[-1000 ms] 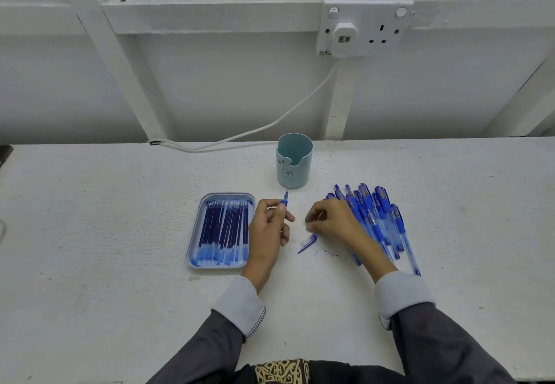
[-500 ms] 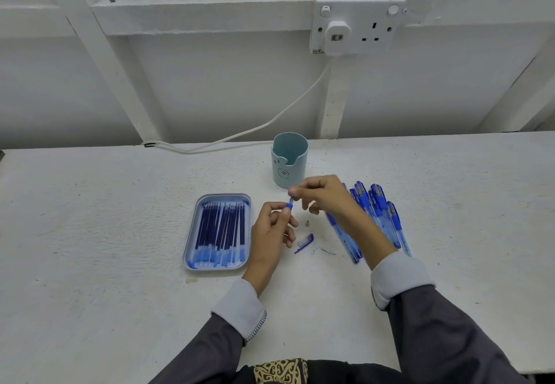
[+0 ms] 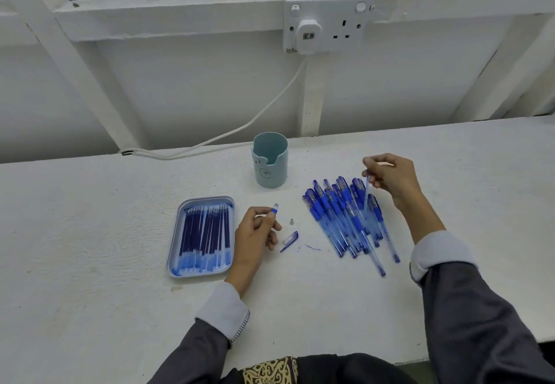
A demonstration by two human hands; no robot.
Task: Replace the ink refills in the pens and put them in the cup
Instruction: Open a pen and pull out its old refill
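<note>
Left hand (image 3: 255,230): I grip the pen barrel (image 3: 274,208), frame centre.
Right hand (image 3: 390,178): I pinch a refill (image 3: 366,191) above the pens (image 3: 345,215).

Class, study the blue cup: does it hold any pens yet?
No pens show: the cup stands upright and nothing rises above its rim; its floor is hidden.
</note>
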